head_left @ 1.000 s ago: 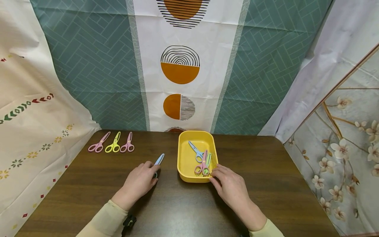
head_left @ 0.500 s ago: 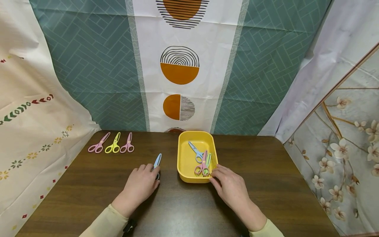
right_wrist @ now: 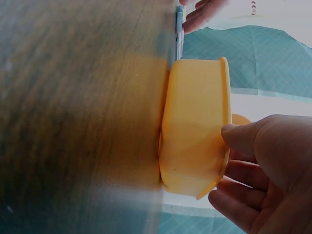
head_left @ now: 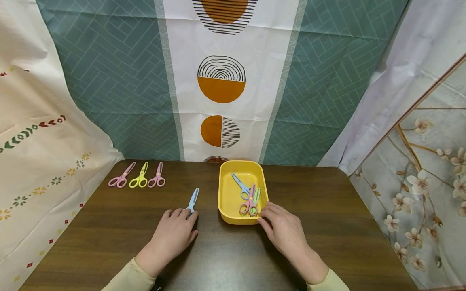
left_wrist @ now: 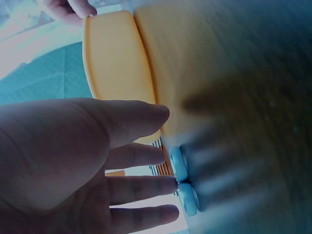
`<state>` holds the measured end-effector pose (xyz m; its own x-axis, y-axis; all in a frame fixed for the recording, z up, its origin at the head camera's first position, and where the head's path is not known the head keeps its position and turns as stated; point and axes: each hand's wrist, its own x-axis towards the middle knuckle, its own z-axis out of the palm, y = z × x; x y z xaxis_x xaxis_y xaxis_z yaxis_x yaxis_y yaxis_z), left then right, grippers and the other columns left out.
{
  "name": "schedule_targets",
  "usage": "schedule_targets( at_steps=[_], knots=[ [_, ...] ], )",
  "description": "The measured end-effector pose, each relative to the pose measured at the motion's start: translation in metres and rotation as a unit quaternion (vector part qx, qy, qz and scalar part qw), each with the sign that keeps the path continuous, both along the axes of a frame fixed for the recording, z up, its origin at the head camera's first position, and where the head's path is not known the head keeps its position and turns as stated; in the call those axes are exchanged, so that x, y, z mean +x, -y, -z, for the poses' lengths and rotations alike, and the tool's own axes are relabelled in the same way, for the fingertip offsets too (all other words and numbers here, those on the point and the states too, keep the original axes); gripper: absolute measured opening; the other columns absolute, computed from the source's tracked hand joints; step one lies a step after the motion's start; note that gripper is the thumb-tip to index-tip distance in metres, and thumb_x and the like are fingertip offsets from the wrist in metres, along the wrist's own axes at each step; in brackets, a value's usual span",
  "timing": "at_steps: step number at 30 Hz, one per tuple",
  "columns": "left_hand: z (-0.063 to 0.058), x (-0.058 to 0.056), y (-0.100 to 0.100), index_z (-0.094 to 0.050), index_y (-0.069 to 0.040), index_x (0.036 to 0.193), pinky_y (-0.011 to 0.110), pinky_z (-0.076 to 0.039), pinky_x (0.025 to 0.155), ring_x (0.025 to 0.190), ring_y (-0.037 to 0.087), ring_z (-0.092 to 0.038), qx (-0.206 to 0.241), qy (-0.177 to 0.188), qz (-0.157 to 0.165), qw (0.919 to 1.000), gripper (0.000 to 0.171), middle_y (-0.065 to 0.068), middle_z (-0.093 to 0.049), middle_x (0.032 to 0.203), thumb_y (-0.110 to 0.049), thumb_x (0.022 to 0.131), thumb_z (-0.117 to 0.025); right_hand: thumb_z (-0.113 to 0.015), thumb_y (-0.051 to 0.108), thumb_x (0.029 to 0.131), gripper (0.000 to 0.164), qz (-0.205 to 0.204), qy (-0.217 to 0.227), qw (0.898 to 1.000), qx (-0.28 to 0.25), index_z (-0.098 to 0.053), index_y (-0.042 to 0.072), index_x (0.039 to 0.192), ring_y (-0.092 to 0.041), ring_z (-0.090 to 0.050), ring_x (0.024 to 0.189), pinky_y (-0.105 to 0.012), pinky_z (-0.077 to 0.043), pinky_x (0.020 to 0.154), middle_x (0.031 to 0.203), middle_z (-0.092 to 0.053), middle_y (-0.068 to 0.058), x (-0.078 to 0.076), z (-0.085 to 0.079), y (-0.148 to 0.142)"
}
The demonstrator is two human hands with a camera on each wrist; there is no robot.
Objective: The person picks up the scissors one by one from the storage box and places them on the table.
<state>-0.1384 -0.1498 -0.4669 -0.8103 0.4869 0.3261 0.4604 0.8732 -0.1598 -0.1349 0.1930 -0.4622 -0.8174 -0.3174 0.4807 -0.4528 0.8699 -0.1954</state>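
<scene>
On the dark brown wooden table [head_left: 342,218], the yellow rectangular plastic tray [head_left: 229,196] stands near the frame's centre. Inside, the light blue plastic scissors [head_left: 238,181] lie above the pink plastic scissors [head_left: 251,199] and the green plastic scissors [head_left: 257,194]; these two lie together at the tray's lower right. My right hand [head_left: 284,228] is at the tray's near right corner. Left of the tray lies a second light blue pair [head_left: 193,199], apart from it, handles under my left hand [head_left: 172,232]. Further to the left, near the table's far edge, are, from left, one pink pair [head_left: 124,176], one yellow pair [head_left: 140,176] and another pink pair [head_left: 157,176].
</scene>
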Motion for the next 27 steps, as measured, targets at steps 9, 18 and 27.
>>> schedule_targets(
  at_steps=[9, 18, 27],
  knots=[
    [-0.0025, 0.0055, -0.0006, -0.074, -0.008, 0.127, 0.063, -0.054, 0.093, 0.118, 0.037, -0.068, 0.003, 0.043, -0.012, 0.999, 0.054, 0.013, -0.074, 0.129, -0.039, 0.087, -0.094, -0.093, 0.025, 0.093, 0.016, 0.0, -0.002, 1.0, 0.002, -0.084, 0.016, 0.101, -0.025, -0.073, 0.127, -0.05, -0.061, 0.101, 0.115, -0.082, -0.001, -0.0003, -0.0004, -0.0001],
    [-0.0053, 0.0075, 0.0007, -0.069, -0.006, 0.132, 0.066, -0.055, 0.09, 0.123, 0.045, -0.066, 0.027, 0.103, -0.004, 0.9943, 0.058, 0.021, -0.069, 0.139, -0.034, 0.088, -0.094, -0.093, 0.025, 0.092, 0.016, 0.001, -0.001, 1.0, 0.002, -0.083, 0.016, 0.101, -0.024, -0.073, 0.127, -0.05, -0.061, 0.101, 0.115, -0.082, -0.001, 0.0002, -0.0006, 0.0],
    [-0.0023, 0.0055, 0.0022, -0.069, -0.001, 0.131, 0.064, -0.054, 0.101, 0.125, 0.047, -0.066, 0.039, 0.103, 0.023, 0.9936, 0.058, 0.027, -0.068, 0.137, -0.031, 0.088, -0.094, -0.093, 0.025, 0.092, 0.016, -0.001, -0.002, 1.0, 0.001, -0.084, 0.016, 0.101, -0.025, -0.073, 0.127, -0.05, -0.06, 0.101, 0.115, -0.082, -0.001, 0.0, -0.0005, 0.0002]
  ],
)
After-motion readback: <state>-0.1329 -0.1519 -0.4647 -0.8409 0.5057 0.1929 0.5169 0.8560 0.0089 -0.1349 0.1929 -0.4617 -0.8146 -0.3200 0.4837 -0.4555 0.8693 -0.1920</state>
